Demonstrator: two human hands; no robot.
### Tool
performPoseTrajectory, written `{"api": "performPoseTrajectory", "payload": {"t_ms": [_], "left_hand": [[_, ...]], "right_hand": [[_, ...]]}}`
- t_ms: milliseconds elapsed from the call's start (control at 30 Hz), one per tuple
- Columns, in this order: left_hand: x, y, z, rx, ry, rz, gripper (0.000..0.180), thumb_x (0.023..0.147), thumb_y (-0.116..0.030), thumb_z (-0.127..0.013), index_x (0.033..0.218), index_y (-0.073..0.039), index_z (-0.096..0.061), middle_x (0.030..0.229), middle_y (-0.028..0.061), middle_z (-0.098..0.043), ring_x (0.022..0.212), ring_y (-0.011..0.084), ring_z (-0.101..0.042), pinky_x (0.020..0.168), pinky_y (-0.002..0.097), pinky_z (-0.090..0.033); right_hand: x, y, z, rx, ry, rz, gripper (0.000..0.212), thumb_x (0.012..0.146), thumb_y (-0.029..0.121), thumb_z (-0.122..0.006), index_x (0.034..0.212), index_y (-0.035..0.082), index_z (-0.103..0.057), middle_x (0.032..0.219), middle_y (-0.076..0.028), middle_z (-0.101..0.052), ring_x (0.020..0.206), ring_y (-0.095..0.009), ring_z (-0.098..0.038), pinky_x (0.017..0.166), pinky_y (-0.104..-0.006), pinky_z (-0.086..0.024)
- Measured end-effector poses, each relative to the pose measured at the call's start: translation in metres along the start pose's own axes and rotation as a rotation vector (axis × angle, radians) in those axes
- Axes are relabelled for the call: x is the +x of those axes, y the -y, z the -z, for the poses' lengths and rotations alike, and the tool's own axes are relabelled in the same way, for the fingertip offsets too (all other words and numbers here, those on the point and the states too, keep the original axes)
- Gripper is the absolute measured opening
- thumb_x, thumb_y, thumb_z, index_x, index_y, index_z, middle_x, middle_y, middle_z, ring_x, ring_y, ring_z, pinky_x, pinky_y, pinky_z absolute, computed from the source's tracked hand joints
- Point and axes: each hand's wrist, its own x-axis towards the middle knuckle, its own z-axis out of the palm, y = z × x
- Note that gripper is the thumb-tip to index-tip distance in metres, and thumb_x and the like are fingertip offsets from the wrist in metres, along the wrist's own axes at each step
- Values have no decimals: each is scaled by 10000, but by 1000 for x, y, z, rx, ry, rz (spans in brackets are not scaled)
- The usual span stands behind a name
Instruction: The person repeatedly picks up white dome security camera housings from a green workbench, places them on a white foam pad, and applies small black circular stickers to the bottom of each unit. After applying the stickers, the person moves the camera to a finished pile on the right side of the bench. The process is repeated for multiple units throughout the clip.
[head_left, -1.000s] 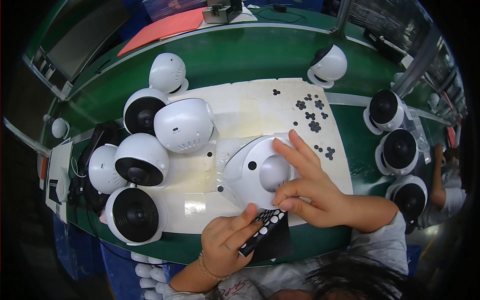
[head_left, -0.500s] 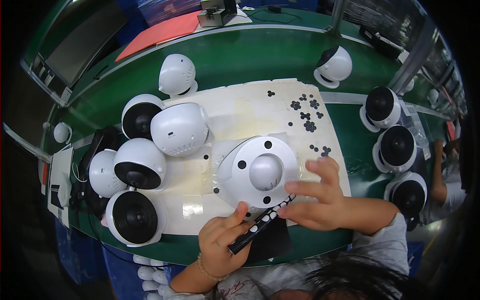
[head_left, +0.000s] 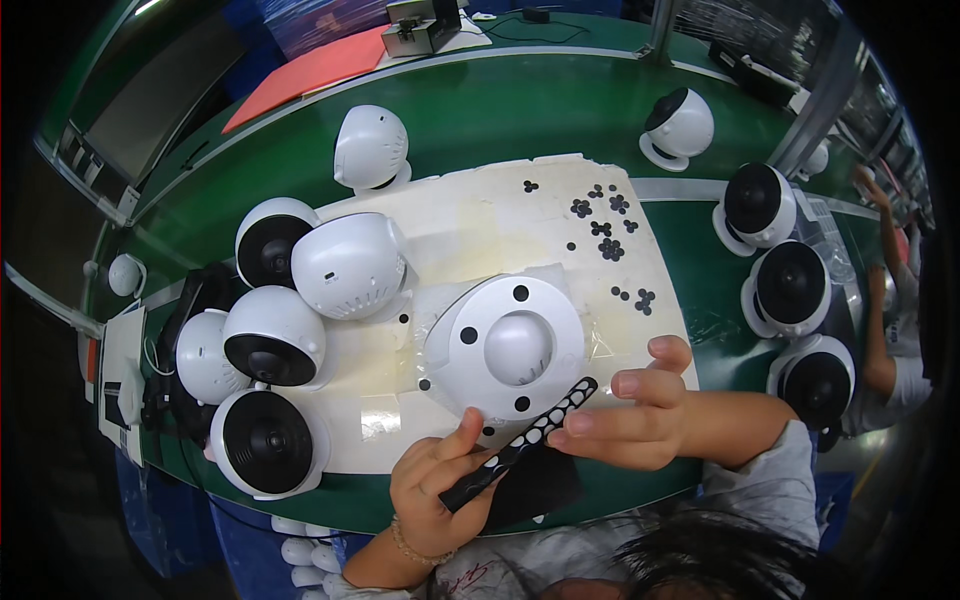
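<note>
A white ball-shaped camera (head_left: 462, 375) lies base up on the cream board in front of me. Its ring-shaped base carries several black round pads (head_left: 469, 335). My left hand (head_left: 440, 480) is closed round the lower end of a narrow black strip (head_left: 520, 440) dotted with white rounds, held slanting just in front of the base. Beside the strip's upper part is my right hand (head_left: 635, 410), fingers apart, its lowest fingertips at or very near the strip's edge. Whether a small pad sits on those fingertips cannot be made out.
The cream board (head_left: 455, 220) bears several loose black pads (head_left: 611, 249) at its far right. More white cameras (head_left: 262, 440) crowd the left; others (head_left: 790, 285) line the right. A black sheet (head_left: 540, 490) lies at the near edge. Another person's arm (head_left: 880, 330) shows far right.
My right hand's fingers have drawn back from the upturned base, uncovering the strip's upper end. My left hand still holds the strip. The whole view has shifted slightly.
</note>
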Motion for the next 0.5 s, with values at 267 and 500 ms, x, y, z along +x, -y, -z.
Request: {"api": "performPoseTrajectory", "payload": {"t_ms": [267, 500], "left_hand": [[-2, 3, -2, 51, -9, -53, 264, 560, 26, -680, 796, -23, -573, 1116, 192, -569, 557, 222, -562, 517, 276, -420], [0, 3, -4, 88, -30, -78, 276, 549, 27, -673, 802, -23, -574, 1120, 188, -568, 539, 219, -545, 512, 271, -411]], "right_hand": [[15, -18, 17, 365, 351, -606, 76, 783, 147, -608, 823, 84, -623, 1269, -134, -436, 1234, -354, -288, 989, -432, -229], [11, -22, 13, 454, 396, -685, 98, 826, 164, -580, 851, 71, -599, 1281, -136, -424, 1249, -365, -268, 987, -436, -248]]}}
